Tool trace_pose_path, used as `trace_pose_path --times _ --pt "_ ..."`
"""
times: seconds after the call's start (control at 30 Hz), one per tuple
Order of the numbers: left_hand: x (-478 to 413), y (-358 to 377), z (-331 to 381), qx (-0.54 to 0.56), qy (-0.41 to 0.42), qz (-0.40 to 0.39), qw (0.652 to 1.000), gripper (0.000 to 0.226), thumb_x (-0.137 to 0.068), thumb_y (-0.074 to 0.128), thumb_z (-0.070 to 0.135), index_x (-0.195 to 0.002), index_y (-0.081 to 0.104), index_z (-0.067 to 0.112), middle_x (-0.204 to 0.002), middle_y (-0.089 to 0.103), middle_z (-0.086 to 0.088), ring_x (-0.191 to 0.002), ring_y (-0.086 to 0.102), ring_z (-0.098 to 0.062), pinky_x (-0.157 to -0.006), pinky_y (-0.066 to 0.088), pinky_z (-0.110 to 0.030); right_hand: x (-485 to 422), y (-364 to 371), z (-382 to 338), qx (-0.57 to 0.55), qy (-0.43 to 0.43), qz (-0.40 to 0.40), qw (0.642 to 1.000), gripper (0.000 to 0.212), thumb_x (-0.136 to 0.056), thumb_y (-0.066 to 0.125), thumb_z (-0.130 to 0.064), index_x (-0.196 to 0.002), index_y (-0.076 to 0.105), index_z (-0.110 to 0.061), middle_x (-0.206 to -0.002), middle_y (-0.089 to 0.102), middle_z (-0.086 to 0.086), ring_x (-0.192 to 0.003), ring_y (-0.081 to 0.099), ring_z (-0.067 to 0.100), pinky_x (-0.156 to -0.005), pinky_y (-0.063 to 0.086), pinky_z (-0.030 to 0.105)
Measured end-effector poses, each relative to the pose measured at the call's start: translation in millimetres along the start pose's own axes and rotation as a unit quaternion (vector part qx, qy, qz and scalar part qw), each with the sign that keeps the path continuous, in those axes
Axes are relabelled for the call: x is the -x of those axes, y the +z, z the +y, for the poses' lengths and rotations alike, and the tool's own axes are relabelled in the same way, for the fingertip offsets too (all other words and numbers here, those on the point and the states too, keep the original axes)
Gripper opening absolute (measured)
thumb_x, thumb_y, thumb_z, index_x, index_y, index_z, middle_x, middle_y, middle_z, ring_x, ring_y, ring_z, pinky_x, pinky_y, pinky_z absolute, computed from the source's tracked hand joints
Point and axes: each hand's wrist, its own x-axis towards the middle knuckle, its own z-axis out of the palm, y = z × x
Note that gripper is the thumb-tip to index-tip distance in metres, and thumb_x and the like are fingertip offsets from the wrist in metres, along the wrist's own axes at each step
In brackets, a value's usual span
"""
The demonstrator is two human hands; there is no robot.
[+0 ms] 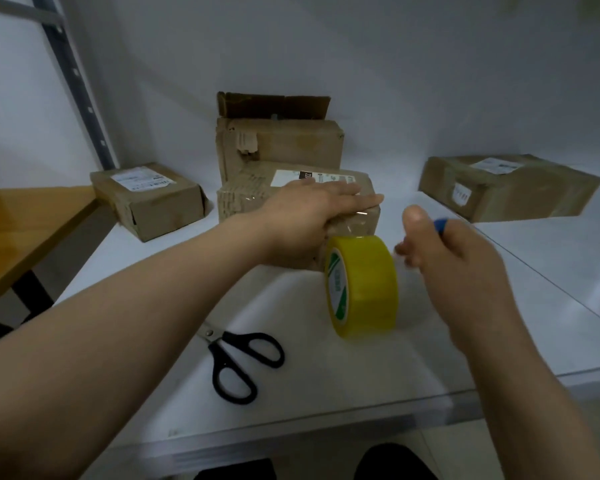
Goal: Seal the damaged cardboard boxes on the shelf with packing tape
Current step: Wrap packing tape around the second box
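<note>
Cardboard box [243, 199]: crumpled, torn corrugated edges, glossy clear tape on near corner; sits under left hand [309, 216], fingers straight and together, pressing flat on top; yellow tape roll [364, 285] stands on edge just below its fingertips; right hand [465, 268] beside roll, curled round small blue thing [440, 225], too blurred to identify.

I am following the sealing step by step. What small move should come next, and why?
Probably cut the tape: a strip seems to run from the box, under the left hand, to the yellow roll. The right hand grips a blurred blue thing; scissors lie near.
</note>
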Motion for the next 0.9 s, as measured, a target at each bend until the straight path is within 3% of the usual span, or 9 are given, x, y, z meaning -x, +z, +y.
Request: trace_pose_path --times 0.07,0.17,0.3,0.47,0.57,0.67,0.77,0.83,0.9 --pt "0.8 -0.2 -0.6 0.012 0.001 -0.014 1.0 0.065 -0.103 0.049 0.029 -0.156 0.017 0.049 -0.168 0.018 0.004 -0.152 0.02 -0.019 -0.121 0.016 -0.039 -1.4 -4.6 -13.1 0.025 -0.066 0.03 0.997 0.042 -0.093 0.055 -0.056 -0.085 0.062 -0.015 -0.077 0.067 -0.002 -0.073 0.062 0.009 -0.067 0.05 0.035" --pt "4.8 -2.4 -2.0 0.029 0.021 -0.012 0.999 0.079 -0.097 0.058 0.019 -0.158 0.015 0.045 -0.169 0.014 -0.001 -0.155 0.011 -0.02 -0.126 0.01 -0.043 28.8 -1.4 -28.0 0.06 -0.182 -0.008 0.981 0.034 -0.093 0.054 -0.046 -0.076 0.061 -0.016 -0.066 0.065 0.0 -0.063 0.061 0.016 -0.063 0.054 0.041" --pt "14.0 0.3 1.8 0.042 -0.035 0.071 0.996 0.087 -0.088 0.057 0.01 -0.159 0.015 0.037 -0.166 0.022 -0.003 -0.154 0.015 -0.021 -0.12 0.007 -0.048 72.3 44.4 -39.8 0.201 -0.24 -0.231 0.921 0.028 -0.099 0.048 -0.047 -0.086 0.054 -0.023 -0.078 0.063 -0.002 -0.071 0.059 0.014 -0.061 0.046 0.035" --pt "19.6 1.0 9.4 0.012 -0.11 0.137 0.984 0.052 -0.087 0.063 0.016 -0.136 0.044 0.017 -0.129 0.045 -0.013 -0.115 0.046 -0.031 -0.093 0.039 -0.043 77.4 101.5 -32.2 0.321 -0.273 -0.285 0.861 0.026 -0.1 0.052 -0.037 -0.112 0.053 -0.015 -0.107 0.058 0.008 -0.1 0.055 0.026 -0.065 0.034 0.034" --pt "22.9 -3.1 10.2 0.051 -0.115 0.16 0.979 0.018 -0.088 0.059 0.012 -0.105 0.052 0.011 -0.107 0.053 -0.01 -0.088 0.049 -0.025 -0.067 0.038 -0.035 81.9 104.8 -37.2 0.347 -0.296 -0.284 0.843 0.025 -0.099 0.053 -0.032 -0.114 0.052 -0.011 -0.098 0.053 0.009 -0.089 0.052 0.026 -0.058 0.028 0.033" --pt "24.7 -11.0 14.7 0.035 -0.124 0.146 0.981 0.005 -0.085 0.059 0.016 -0.088 0.055 0.016 -0.09 0.056 -0.003 -0.08 0.055 -0.024 -0.059 0.034 -0.031 87.8 96.6 -47.3 0.4 -0.314 -0.293 0.809 0.021 -0.099 0.053 -0.022 -0.115 0.051 -0.007 -0.097 0.054 0.011 -0.073 0.039 0.021 -0.049 0.016 0.032" --pt "24.3 -22.3 15.2 0.015 -0.148 0.076 0.986 0.014 -0.088 0.056 0.025 -0.09 0.064 0.014 -0.09 0.063 -0.004 -0.084 0.059 -0.026 -0.067 0.046 -0.033 85.0 77.6 -52.3 0.45 -0.306 -0.316 0.777 0.02 -0.1 0.051 -0.014 -0.118 0.052 -0.004 -0.111 0.062 0.014 -0.084 0.057 0.026 -0.051 0.02 0.032" --pt "25.2 -29.4 10.3 0.093 -0.167 0.005 0.982 0.019 -0.093 0.057 0.023 -0.097 0.071 0.011 -0.098 0.069 -0.006 -0.093 0.063 -0.025 -0.078 0.054 -0.037 76.5 54.7 -58.4 0.461 -0.293 -0.33 0.77 0.021 -0.101 0.055 -0.021 -0.118 0.051 -0.009 -0.113 0.063 0.011 -0.096 0.061 0.027 -0.056 0.028 0.032" --pt "27.5 -36.4 2.6 0.266 -0.214 -0.045 0.939 0.017 -0.096 0.058 0.009 -0.106 0.073 0.008 -0.107 0.072 -0.006 -0.098 0.066 -0.017 -0.083 0.056 -0.026 64.3 23.8 -69.2 0.459 -0.265 -0.354 0.771 0.019 -0.1 0.057 -0.029 -0.113 0.052 -0.016 -0.107 0.061 0.003 -0.09 0.056 0.02 -0.064 0.037 0.032"
